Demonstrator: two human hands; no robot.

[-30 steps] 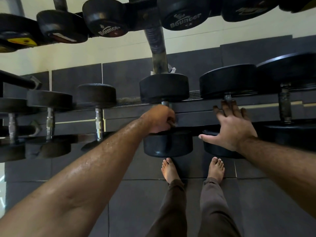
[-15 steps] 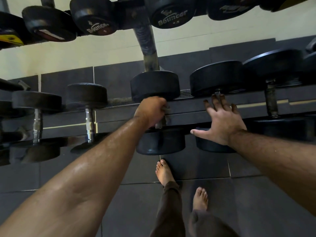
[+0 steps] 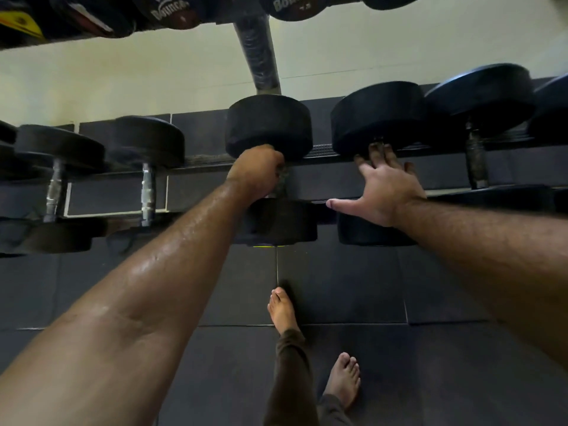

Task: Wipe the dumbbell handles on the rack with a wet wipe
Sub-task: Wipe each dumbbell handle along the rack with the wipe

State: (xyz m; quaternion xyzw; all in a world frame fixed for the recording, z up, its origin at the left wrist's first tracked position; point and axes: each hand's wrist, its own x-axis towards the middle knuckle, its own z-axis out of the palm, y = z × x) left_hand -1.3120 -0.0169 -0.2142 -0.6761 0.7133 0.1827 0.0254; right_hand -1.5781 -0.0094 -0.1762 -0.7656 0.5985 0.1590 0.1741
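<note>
My left hand (image 3: 256, 172) grips the handle of the middle black dumbbell (image 3: 269, 127) on the lower rack rail (image 3: 332, 182), fingers curled round it; the handle and any wipe are hidden under the fist. My right hand (image 3: 385, 190) lies flat with fingers spread over the handle of the neighbouring black dumbbell (image 3: 379, 118), thumb pointing left. That handle is covered by the palm.
More dumbbells sit along the rack: two with bare steel handles at the left (image 3: 147, 192), one at the right (image 3: 476, 161). An upper shelf of dumbbells (image 3: 172, 10) and a rack post (image 3: 258, 56) hang overhead. My bare feet (image 3: 282, 309) stand on dark floor mats.
My left hand has slid up the handle toward the far weight head. My right foot has stepped back. The right hand stays on the neighbouring dumbbell.
</note>
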